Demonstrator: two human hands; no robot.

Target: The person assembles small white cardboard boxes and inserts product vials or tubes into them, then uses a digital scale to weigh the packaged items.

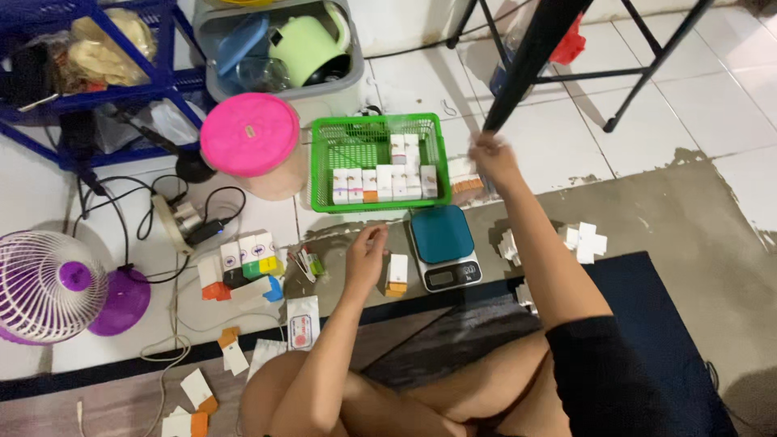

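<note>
Hands among small cartons on tiled floor

Left hand (366, 252) curled loosely, grip released, beside an upright white-orange box (397, 273); right hand (494, 158), blurred, grip unclear, right of the green plastic mesh basket (324, 166).

The tiled floor (712, 89) carries a green basket (324, 166), digital scale (443, 247), pink-lidded tub (249, 134) and purple fan (50, 283).

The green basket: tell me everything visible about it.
The green basket is a rectangular, open-topped crate of what looks like plastic mesh, sitting flat on the tiled floor. Small white boxes, some orange-ended, stand in rows in its right and near parts; its left part shows bare mesh. A pink lid lies at its left, a digital scale just in front.
</note>
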